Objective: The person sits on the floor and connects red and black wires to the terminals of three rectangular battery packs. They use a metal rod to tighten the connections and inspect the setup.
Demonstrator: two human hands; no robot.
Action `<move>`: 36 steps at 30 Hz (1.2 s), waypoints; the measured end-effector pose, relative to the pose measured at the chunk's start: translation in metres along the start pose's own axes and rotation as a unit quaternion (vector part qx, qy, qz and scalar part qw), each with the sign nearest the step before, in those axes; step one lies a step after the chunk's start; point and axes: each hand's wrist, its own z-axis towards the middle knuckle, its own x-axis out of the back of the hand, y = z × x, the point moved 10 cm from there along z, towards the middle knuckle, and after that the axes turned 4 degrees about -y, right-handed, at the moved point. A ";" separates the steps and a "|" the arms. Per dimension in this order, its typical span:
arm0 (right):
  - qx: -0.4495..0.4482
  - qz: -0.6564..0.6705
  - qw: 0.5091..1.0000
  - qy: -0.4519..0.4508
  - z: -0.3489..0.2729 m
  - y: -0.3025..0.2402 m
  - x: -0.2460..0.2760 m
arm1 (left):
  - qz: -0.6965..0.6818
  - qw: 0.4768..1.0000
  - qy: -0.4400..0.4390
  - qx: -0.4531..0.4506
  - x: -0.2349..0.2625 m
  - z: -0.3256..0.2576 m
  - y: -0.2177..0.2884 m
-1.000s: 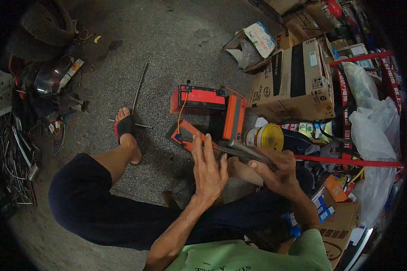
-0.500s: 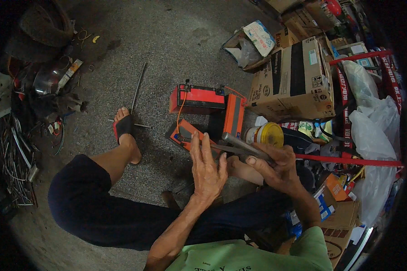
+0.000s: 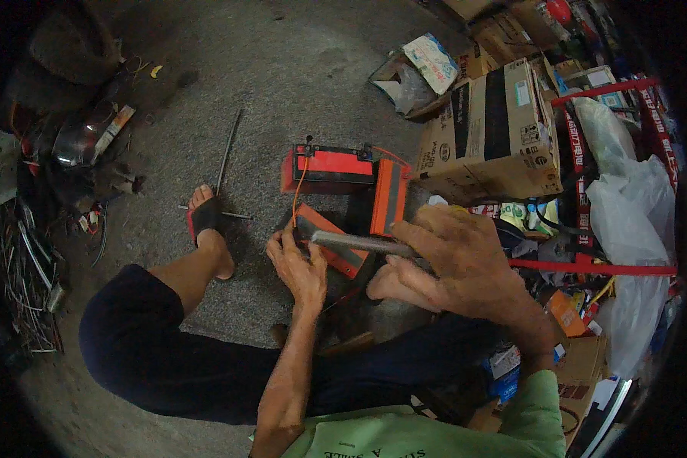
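Three red-orange batteries sit together on the floor ahead of me: a red one (image 3: 333,163) at the back, an upright orange one (image 3: 390,197) on the right and a slanted orange one (image 3: 351,262) nearest me. An orange wire (image 3: 303,183) runs from the back battery down to the left end of the near one. There my left hand (image 3: 301,271) has its fingertips bent in around the wire's lower end; the contact is partly hidden. My right hand (image 3: 466,263) grips a grey metal rod (image 3: 359,243), whose rounded tip lies over the near battery beside my left fingers.
Cardboard boxes (image 3: 485,137), plastic bags (image 3: 630,221) and red bars (image 3: 588,267) crowd the right side. A thin metal rod (image 3: 230,149) lies near my left foot (image 3: 206,217). Metal strips (image 3: 30,267) and scrap heap up at the far left.
My left hand has moved left and its fingers have bent in at the wire's end. My right hand has swung the rod leftward over the near battery, covering the yellow-lidded tub.
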 end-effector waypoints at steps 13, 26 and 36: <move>0.114 -0.157 0.981 -0.017 0.017 -0.038 0.042 | -0.066 0.959 0.011 -0.277 0.034 -0.007 0.157; 0.071 -0.148 0.980 -0.115 0.015 -0.006 0.022 | -0.092 0.972 0.045 -0.212 0.045 0.005 0.135; 0.154 -0.241 0.957 -0.056 0.003 -0.035 0.029 | -0.081 0.963 0.011 -0.255 0.034 -0.006 0.146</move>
